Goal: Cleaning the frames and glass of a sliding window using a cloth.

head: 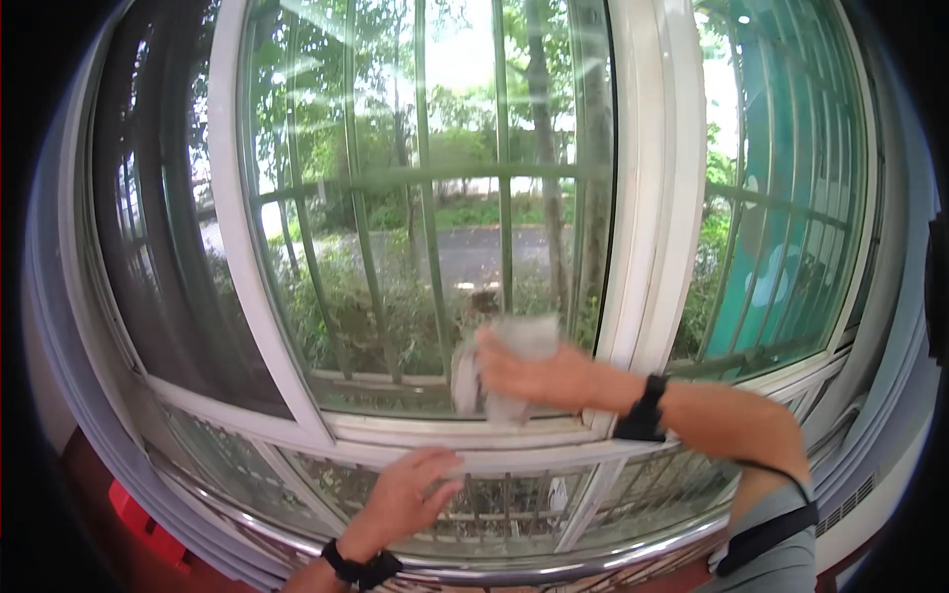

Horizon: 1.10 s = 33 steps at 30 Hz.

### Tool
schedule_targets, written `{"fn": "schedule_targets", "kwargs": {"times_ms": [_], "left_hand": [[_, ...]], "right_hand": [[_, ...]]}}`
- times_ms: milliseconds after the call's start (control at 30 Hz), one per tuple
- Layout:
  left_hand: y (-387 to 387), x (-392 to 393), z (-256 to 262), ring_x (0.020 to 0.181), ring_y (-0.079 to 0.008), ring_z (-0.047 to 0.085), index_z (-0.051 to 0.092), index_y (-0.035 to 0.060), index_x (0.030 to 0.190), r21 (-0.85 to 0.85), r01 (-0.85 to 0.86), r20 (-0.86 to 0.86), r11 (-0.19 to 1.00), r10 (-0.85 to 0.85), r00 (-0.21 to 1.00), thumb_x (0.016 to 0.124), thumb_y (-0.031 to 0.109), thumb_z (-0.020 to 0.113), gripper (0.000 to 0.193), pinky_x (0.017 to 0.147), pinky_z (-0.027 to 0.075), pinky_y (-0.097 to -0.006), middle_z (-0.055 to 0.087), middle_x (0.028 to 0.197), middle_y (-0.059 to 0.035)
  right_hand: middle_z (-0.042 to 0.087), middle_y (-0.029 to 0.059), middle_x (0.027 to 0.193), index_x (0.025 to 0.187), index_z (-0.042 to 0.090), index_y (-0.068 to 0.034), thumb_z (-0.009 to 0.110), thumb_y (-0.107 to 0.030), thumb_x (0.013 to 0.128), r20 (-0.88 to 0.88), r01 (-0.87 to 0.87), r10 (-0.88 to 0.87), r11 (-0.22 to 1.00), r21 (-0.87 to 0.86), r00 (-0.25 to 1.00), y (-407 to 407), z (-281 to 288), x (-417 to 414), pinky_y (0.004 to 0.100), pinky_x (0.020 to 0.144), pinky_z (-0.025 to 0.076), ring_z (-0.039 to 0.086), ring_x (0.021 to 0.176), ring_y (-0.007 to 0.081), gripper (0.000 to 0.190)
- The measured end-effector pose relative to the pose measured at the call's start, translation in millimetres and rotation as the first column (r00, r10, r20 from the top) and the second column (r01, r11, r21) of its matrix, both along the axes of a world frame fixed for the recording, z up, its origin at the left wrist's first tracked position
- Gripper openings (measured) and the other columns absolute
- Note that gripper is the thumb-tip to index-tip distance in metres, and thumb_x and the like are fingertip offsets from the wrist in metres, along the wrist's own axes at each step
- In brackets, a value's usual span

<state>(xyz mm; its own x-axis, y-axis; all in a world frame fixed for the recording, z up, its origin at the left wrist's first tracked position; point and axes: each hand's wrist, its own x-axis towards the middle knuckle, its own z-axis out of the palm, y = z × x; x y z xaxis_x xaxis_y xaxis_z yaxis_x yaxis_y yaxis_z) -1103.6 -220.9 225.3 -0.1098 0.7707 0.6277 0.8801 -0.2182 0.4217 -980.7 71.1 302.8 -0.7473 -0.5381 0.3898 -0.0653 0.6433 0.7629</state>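
Note:
My right hand (534, 374) holds a folded pale cloth (523, 337) against the lower right part of the middle window pane (385, 282); hand and cloth are blurred. The cloth hangs below my fingers near the white window frame (452, 434). Lower and to the left, my left hand (408, 493) is held with fingers apart over the lower glass, with nothing in it. Whether it touches the frame or glass I cannot tell. Both wrists bear black straps.
A curved metal rail (519, 574) runs below the window. Metal bars (504, 244) stand outside the glass. Blue-grey curtains (81, 422) hang at both sides, and a dark screen (178, 222) covers the left section. A red object (148, 526) lies at the lower left.

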Motion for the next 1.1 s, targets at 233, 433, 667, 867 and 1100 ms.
{"fn": "schedule_targets", "kwargs": {"times_ms": [233, 433, 667, 867, 1100], "left_hand": [[58, 10, 54, 0.105, -0.0266, 0.067, 0.064, 0.0052, 0.131, 0.128, 0.001, 0.049, 0.992, -0.007, 0.999, 0.085, 0.003, 0.076, 0.047, 0.092, 0.056, -0.0373, 0.064, 0.125, -0.0165], [106, 35, 40, 0.108, -0.0239, 0.064, 0.052, 0.0048, 0.146, 0.178, -0.004, 0.214, 0.984, -0.035, 0.976, 0.085, 0.005, 0.079, 0.067, 0.088, 0.058, -0.0342, 0.056, 0.136, -0.0156], [118, 63, -4, 0.128, -0.043, 0.05, 0.043, 0.0067, 0.152, 0.092, -0.058, -0.067, 0.994, 0.064, 0.996, 0.069, 0.018, 0.092, 0.097, 0.108, 0.043, -0.0492, 0.047, 0.146, -0.0228], [129, 92, -5, 0.131, -0.046, 0.046, 0.044, 0.0079, 0.153, 0.196, -0.089, -0.153, 0.977, 0.12, 0.981, 0.066, 0.013, 0.092, 0.099, 0.108, 0.042, -0.0511, 0.045, 0.147, -0.0256], [146, 114, -7, 0.133, -0.0469, 0.044, 0.039, 0.0053, 0.155, 0.29, 0.011, -0.06, 0.957, 0.006, 0.998, 0.072, 0.018, 0.087, 0.097, 0.112, 0.038, -0.0523, 0.042, 0.149, -0.0268]], "right_hand": [[0.063, 0.0081, 0.127, 0.106, 0.065, -0.011, 0.068, -0.006, 0.079, -0.424, -0.009, -0.03, 0.996, -0.092, 0.905, 2, 134, 78, 0.0398, 0.092, 0.055, 0.055, 0.132, 0.0324, 0.028], [0.061, 0.0118, 0.131, 0.1, 0.066, -0.006, 0.068, -0.009, 0.074, -0.171, -0.043, -0.004, 0.963, -0.266, 0.985, 8, 23, 70, 0.0425, 0.101, 0.053, 0.049, 0.141, 0.0329, 0.026], [0.053, 0.0133, 0.147, 0.116, 0.063, -0.004, 0.063, -0.006, 0.082, 0.09, 0.022, 0.017, 0.906, -0.422, 0.996, -9, -59, 90, 0.0507, 0.11, 0.047, 0.04, 0.148, 0.0361, 0.034], [0.05, 0.0178, 0.148, 0.131, 0.059, -0.003, 0.061, -0.002, 0.086, 0.166, 0.102, 0.021, 0.71, -0.696, 0.986, -22, -46, 109, 0.0468, 0.106, 0.05, 0.042, 0.144, 0.0402, 0.045], [0.057, 0.0212, 0.132, 0.127, 0.058, -0.002, 0.069, 0.012, 0.073, -0.257, -0.228, 0.021, 0.535, -0.813, 0.966, -13, -54, 119, 0.0442, 0.097, 0.053, 0.06, 0.116, 0.0435, 0.057]]}}
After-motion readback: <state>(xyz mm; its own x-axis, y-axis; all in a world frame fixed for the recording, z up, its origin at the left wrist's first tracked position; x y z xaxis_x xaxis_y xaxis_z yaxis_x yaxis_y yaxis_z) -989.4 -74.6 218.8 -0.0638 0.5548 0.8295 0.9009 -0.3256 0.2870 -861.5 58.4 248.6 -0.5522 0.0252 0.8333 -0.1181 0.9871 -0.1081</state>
